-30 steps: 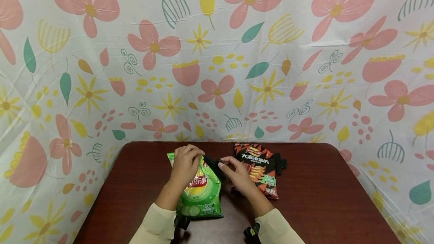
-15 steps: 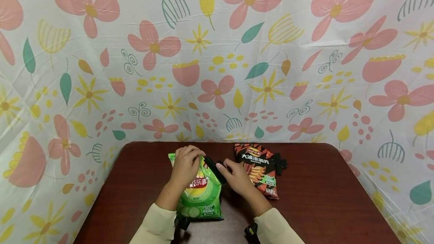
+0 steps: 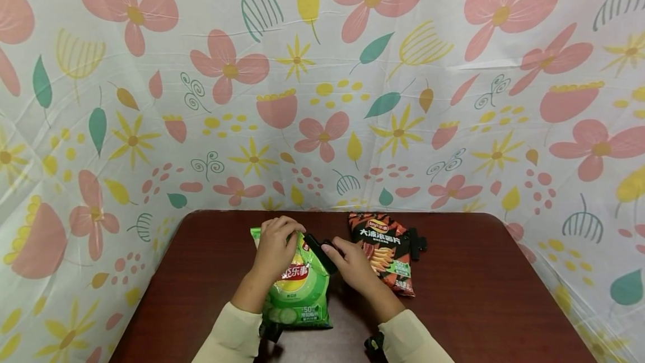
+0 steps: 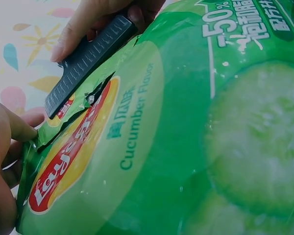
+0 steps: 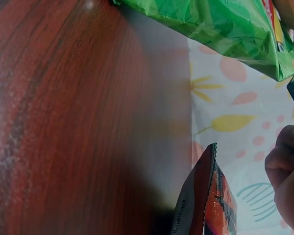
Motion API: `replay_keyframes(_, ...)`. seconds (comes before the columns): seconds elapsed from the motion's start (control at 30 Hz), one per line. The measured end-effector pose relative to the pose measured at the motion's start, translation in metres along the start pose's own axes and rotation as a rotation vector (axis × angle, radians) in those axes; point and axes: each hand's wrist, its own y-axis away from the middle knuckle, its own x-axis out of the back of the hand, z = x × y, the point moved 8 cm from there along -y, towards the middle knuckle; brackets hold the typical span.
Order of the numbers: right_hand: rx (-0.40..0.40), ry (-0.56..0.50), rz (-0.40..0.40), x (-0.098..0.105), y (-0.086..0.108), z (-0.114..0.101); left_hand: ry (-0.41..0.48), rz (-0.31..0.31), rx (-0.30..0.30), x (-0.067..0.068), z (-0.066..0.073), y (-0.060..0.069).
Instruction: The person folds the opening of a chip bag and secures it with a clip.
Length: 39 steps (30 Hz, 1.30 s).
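A creased white cloth, printed with pink flowers and slender leaves, is hung behind the table's far edge. The table is finished in reddish-brown wood grain, its far corners rounded. Left of its middle, towards the far edge, a plump green bag of glossy film is laid, its top folded into a crinkled flap. A red-and-black bag, toothed along its end seam, is placed right of the middle, close to the far edge. The green bag's upper end is gripped by the fingers of the left hand. A straight, ribbed black clip along the flap is pinched by the right hand's fingers. A second clip is fixed to the red-and-black bag's right side.
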Motion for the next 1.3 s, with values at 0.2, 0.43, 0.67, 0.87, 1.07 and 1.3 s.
replay_keyframes(0.2,-0.020,0.013,0.007,0.0004,-0.0007,0.0026,0.004,0.003,0.007,0.0022,0.0017,-0.0013)
replay_keyframes(0.43,-0.028,0.019,0.007,0.0008,-0.0016,0.0021,0.013,0.015,0.003,0.0039,0.0032,-0.0018)
replay_keyframes(0.67,-0.031,0.014,0.001,0.0008,-0.0026,-0.0006,0.005,0.008,-0.002,0.0021,0.0029,-0.0018)
replay_keyframes(0.87,-0.042,0.014,-0.004,-0.0001,-0.0029,-0.0021,-0.002,0.001,0.001,0.0012,0.0040,-0.0015)
replay_keyframes(1.07,-0.036,0.010,0.008,-0.0024,-0.0026,-0.0017,0.000,0.001,0.002,0.0003,0.0036,-0.0004)
replay_keyframes(1.3,-0.012,-0.007,0.024,-0.0043,-0.0022,-0.0033,0.007,-0.005,0.006,-0.0010,0.0022,-0.0006)
